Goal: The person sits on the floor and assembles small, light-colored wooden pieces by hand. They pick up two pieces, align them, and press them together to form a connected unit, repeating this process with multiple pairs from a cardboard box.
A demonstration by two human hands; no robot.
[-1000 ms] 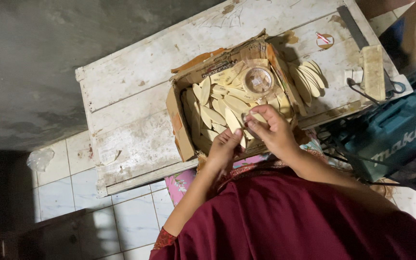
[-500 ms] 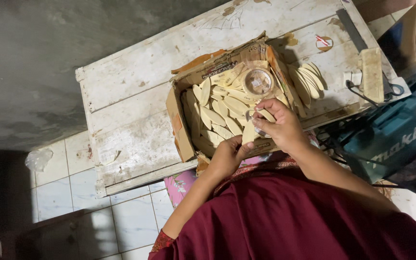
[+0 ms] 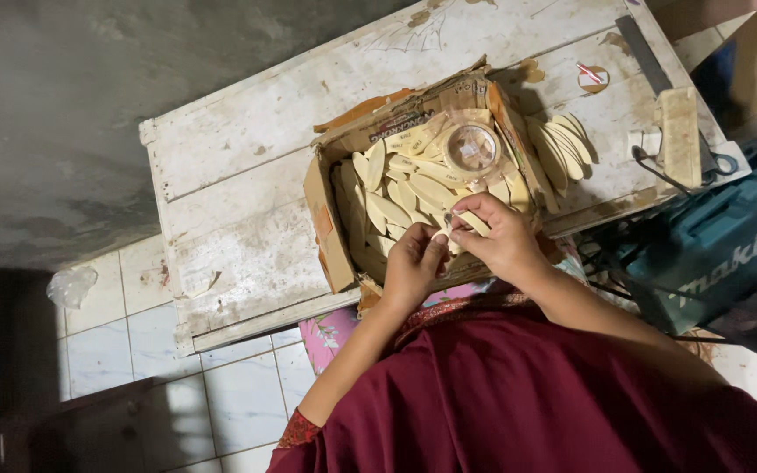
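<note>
Home workshop corner: worn white painted table (image 3: 221,175), teal power-tool case (image 3: 720,254), torn cardboard box (image 3: 330,236) of wooden pieces, tiled floor (image 3: 107,342), rough concrete wall (image 3: 63,105).

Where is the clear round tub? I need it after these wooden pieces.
In the head view, the clear round tub sits on the wooden pieces in the cardboard box's far right corner, beyond both hands.

My left hand (image 3: 412,265) slid back up to the cardboard box (image 3: 330,236) edge, fingertips now meeting my right hand (image 3: 501,238). Right hand dropped lower over the wooden biscuits (image 3: 413,188), pinching one between both hands.
</note>
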